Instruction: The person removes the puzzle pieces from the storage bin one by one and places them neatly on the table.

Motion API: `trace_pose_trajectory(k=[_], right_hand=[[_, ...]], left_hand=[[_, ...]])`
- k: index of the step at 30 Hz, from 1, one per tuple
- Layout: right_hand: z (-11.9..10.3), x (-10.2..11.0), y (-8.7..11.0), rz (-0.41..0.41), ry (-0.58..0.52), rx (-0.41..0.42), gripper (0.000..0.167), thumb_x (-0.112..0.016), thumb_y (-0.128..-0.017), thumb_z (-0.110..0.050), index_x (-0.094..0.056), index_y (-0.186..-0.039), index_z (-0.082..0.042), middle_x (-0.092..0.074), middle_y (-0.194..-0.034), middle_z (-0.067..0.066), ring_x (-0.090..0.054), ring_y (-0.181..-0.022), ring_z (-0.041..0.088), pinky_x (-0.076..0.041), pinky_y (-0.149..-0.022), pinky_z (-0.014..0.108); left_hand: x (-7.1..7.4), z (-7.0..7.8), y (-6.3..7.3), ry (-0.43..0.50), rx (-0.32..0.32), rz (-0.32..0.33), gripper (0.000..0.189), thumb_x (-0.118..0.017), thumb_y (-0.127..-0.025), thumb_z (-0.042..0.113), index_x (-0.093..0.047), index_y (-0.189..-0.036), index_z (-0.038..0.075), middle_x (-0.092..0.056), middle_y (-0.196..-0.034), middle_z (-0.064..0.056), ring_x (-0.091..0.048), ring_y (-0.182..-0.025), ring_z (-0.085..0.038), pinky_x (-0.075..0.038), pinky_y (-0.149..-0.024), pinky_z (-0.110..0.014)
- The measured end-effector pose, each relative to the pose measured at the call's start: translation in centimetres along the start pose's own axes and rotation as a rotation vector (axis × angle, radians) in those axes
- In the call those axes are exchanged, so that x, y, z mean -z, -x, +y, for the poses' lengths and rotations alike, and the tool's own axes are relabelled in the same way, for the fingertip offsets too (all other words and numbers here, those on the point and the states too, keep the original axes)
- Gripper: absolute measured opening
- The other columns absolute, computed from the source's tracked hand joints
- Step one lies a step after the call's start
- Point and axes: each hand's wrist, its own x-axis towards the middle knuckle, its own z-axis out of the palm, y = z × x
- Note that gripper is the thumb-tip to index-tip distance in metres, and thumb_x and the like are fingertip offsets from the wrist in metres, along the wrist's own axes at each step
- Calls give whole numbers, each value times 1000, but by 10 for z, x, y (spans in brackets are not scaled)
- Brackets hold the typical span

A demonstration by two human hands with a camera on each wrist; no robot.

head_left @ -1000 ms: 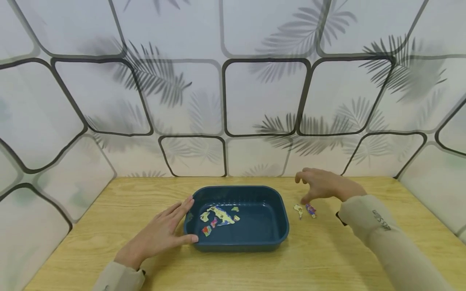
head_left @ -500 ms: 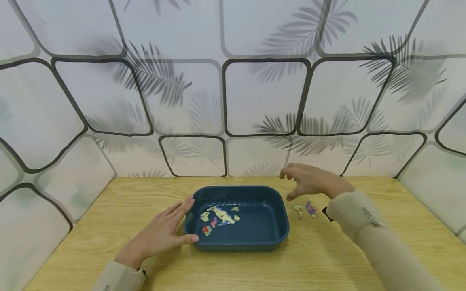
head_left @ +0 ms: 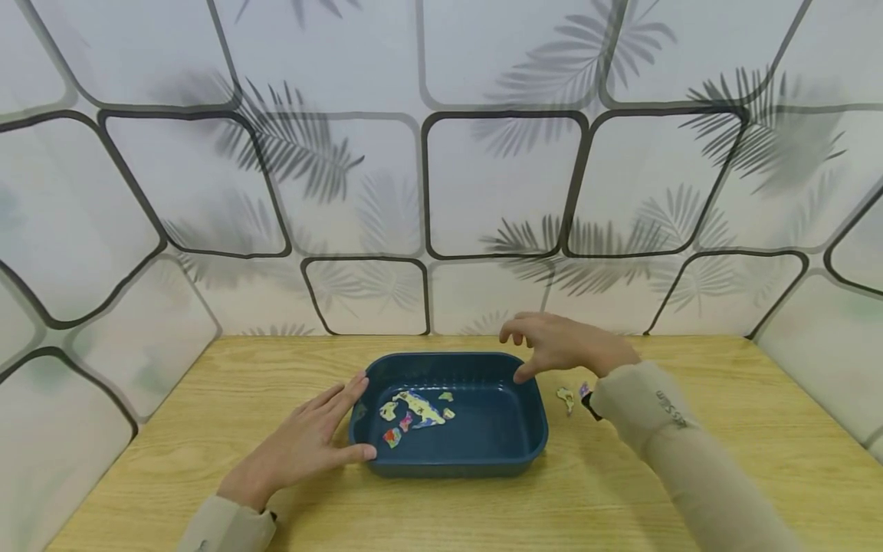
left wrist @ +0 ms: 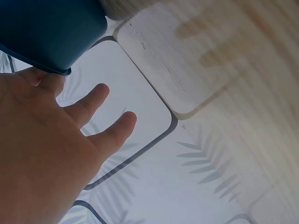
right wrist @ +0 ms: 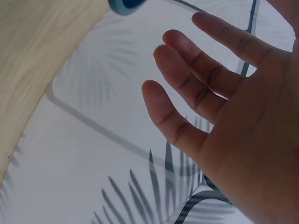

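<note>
Tray (head_left: 486, 429) at your left hand (head_left: 310, 429), straight fingers and thumb resting apart on its left end. Your right hand (head_left: 562, 343) hangs at its back right corner, thumb and fingers apart. Colored scraps (head_left: 422, 408) lie inside, mostly left. Pale scrap (head_left: 566, 397) and partly hidden purple scrap (head_left: 584, 389) lie right of it on the wooden table (head_left: 262, 376).

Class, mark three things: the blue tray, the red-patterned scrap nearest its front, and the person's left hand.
Blue tray (head_left: 483, 431), head view, bare inner floor.
Red-patterned scrap (head_left: 392, 438), head view, its middle.
Left hand (head_left: 303, 438), head view, back of the hand.
</note>
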Motion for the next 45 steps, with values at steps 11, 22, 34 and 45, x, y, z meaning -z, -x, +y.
trace_pose_trajectory(k=[11,22,34,45], right_hand=[[-11,-5,-16,-29,4,56,50,-82,-87,-25,-62,-128,-4,-60,-109,9,-58,-102,28,-52,-86,46],[-21,-15,-26,-33,-3,74,47,-83,-87,-25,-65,-126,-8,-60,-110,6,-58,-101,25,-51,-88,44],[-35,-19,-38,-46,-27,114,46,-83,-87,-24,-66,-126,-6,-58,-105,7,-55,-92,20,-50,-82,39],[-38,-28,-53,-64,-74,155,45,-82,-88,-22,-67,-126,-5,-59,-101,6,-51,-85,15,-47,-75,31]], left_hand=[[0,0,0,-7,0,6,94,-67,-93,56,-25,-162,8,-23,-167,-10,-31,-145,-45,-27,-105,-76],[0,0,0,-11,-2,10,94,-67,-92,56,-26,-162,8,-24,-166,-11,-32,-145,-45,-28,-105,-76],[2,1,0,4,-9,-1,94,-67,-93,57,-24,-163,10,-23,-167,-10,-30,-145,-46,-27,-106,-76],[2,1,0,5,-12,0,95,-67,-92,58,-24,-163,10,-23,-167,-11,-30,-145,-46,-27,-105,-76]])
